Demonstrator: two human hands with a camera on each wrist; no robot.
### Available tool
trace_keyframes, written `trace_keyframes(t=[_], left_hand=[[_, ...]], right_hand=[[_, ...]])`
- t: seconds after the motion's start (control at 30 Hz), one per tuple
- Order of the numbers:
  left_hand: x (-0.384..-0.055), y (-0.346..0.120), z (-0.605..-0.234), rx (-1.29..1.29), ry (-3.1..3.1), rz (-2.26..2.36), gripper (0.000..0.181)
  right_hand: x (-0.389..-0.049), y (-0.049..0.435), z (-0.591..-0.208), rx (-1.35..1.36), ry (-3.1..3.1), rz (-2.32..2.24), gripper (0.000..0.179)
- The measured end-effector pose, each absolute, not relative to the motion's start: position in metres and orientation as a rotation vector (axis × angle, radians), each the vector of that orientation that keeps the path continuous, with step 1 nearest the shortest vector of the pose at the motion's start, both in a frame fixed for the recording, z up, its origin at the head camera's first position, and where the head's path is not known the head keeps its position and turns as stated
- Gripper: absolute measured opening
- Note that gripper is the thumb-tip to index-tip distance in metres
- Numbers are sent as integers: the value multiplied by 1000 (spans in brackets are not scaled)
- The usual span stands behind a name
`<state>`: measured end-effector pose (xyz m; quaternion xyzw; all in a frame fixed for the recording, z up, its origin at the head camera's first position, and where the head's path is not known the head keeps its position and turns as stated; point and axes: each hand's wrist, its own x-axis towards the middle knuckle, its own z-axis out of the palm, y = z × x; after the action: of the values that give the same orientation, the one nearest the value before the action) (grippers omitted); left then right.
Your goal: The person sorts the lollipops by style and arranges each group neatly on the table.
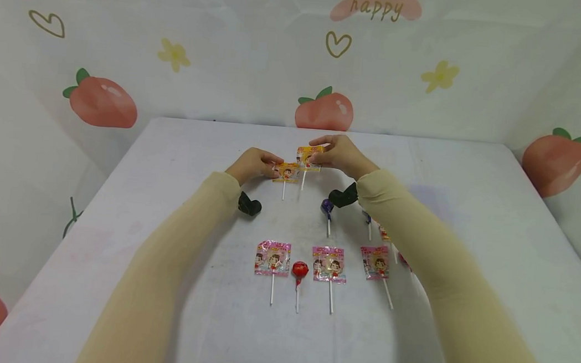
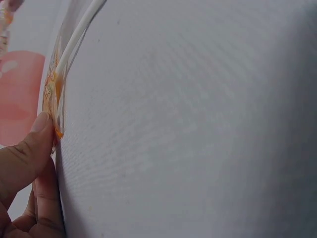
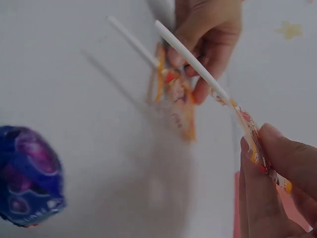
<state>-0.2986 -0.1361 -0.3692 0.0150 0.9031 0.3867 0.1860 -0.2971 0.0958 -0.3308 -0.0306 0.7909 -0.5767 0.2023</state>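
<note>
At the back of the table my left hand (image 1: 255,165) pinches the edge of an orange-wrapped lollipop (image 1: 287,173), its white stick pointing toward me. Beside it, my right hand (image 1: 343,156) grips a second orange-wrapped lollipop (image 1: 308,156) between thumb and fingers, slightly higher. The right wrist view shows this right-hand lollipop (image 3: 247,134) held off the table, stick up and to the left. In the left wrist view the thumb (image 2: 37,134) presses on the clear wrapper's edge. Nearest the right forearm lies a purple-blue ball lollipop (image 1: 327,207).
Three pink-wrapped lollipops (image 1: 273,258) lie in a front row, with a red ball lollipop (image 1: 299,269) among them. Another purple lollipop (image 1: 367,217) and an orange wrapper (image 1: 384,233) are partly hidden by the right sleeve (image 1: 407,227). A printed cloth (image 1: 249,45) hangs behind the table.
</note>
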Motion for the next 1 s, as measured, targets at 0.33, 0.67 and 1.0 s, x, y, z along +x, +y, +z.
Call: trace_keyframes(t=[0.33, 0.67, 1.0], left_hand=[[-299, -136, -370, 44, 2544, 1091, 44], [-297, -135, -367, 42, 2543, 1099, 44], [-295, -135, -366, 39, 2542, 1096, 45]], right_hand=[[-297, 92, -349, 14, 2352, -1377, 45], [-297, 93, -348, 70, 2355, -1344, 43], [-296, 97, -350, 0, 2469, -1207, 40]])
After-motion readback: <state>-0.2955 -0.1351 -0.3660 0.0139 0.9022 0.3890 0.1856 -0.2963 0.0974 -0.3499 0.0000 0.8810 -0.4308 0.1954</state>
